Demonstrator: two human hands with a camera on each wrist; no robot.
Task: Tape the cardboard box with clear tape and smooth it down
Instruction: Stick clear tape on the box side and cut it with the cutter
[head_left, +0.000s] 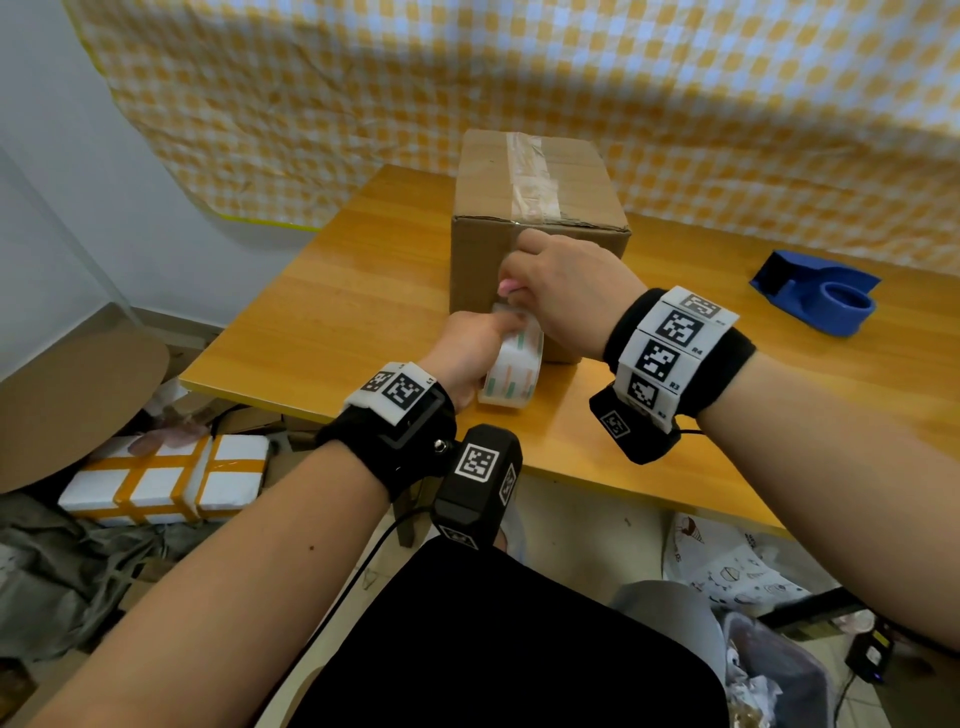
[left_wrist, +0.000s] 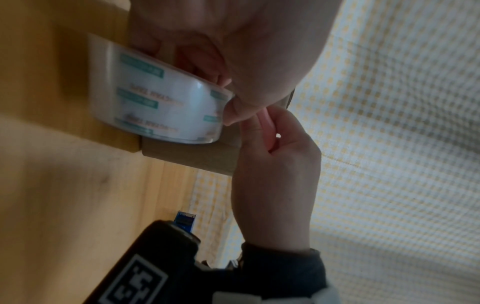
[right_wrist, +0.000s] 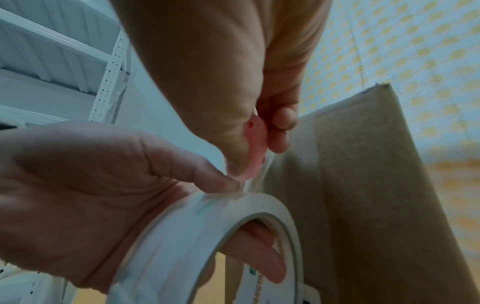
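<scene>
A brown cardboard box (head_left: 483, 249) stands on the wooden table (head_left: 332, 312), with a strip of clear tape (head_left: 527, 171) along its top. My left hand (head_left: 467, 353) grips a roll of clear tape (head_left: 511, 374) against the box's near face, fingers through the core (right_wrist: 259, 257). My right hand (head_left: 566, 280) pinches a small pink cutter (head_left: 508, 286) just above the roll. In the right wrist view the pink cutter (right_wrist: 255, 144) meets the stretched tape between the roll (right_wrist: 182, 236) and the box (right_wrist: 376, 185). The left wrist view shows the roll (left_wrist: 155, 102) and the cutter (left_wrist: 269, 123).
A blue tape dispenser (head_left: 818, 296) sits at the table's right side. A yellow checked cloth (head_left: 675, 104) hangs behind the table. On the floor to the left lie a white foam box bound with orange tape (head_left: 166, 483) and other clutter.
</scene>
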